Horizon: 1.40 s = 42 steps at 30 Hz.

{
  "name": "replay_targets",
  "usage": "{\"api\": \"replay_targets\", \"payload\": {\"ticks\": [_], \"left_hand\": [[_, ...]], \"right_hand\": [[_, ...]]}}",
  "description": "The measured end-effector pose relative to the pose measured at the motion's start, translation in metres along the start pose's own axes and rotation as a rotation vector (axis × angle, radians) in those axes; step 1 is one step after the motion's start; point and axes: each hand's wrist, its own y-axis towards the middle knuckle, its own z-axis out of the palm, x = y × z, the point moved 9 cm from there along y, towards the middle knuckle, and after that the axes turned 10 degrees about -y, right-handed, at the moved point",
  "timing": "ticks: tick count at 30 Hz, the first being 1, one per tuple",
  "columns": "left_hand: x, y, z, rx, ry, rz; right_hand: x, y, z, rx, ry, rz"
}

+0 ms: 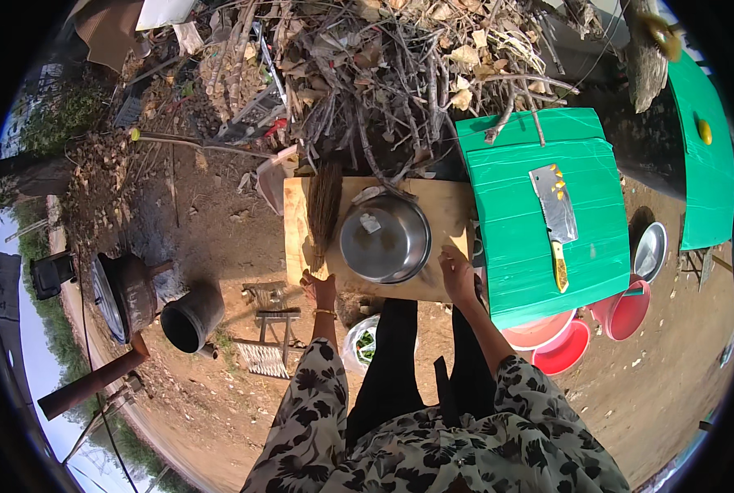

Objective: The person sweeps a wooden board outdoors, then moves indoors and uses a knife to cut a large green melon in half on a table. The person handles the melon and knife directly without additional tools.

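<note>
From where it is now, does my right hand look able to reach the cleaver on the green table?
Probably yes. The right hand rests at the wooden board's right edge, beside the green table. The cleaver lies flat in the open, handle toward you, with nothing lying between.

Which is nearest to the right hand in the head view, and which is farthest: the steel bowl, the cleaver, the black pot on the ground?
From the right hand:
1. Steel bowl, just to its left on the wooden board.
2. Cleaver, to its right on the green table.
3. Black pot, far left on the ground.
</note>
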Motion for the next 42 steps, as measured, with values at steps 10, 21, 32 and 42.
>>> {"api": "replay_targets", "payload": {"ticks": [10,21,32,42], "left_hand": [[0.016,0.064,0.042,0.162,0.032,0.046],[0.029,-0.028,-0.027,0.430,-1.048,-0.226],[-0.064,-0.122,-0.157,0.486,-1.179,0.122],[-0.244,-0.243,-0.130,0.865,-0.886,0.376]], "right_hand": [[-0.028,0.033,0.067,-0.481,-0.344,0.235],[-0.045,0.023,0.106,-0.180,-0.146,0.263],[0.039,-0.088,-0.039,-0.260,0.176,0.093],[0.085,-0.137,-0.372,-0.408,0.530,-0.067]]}}
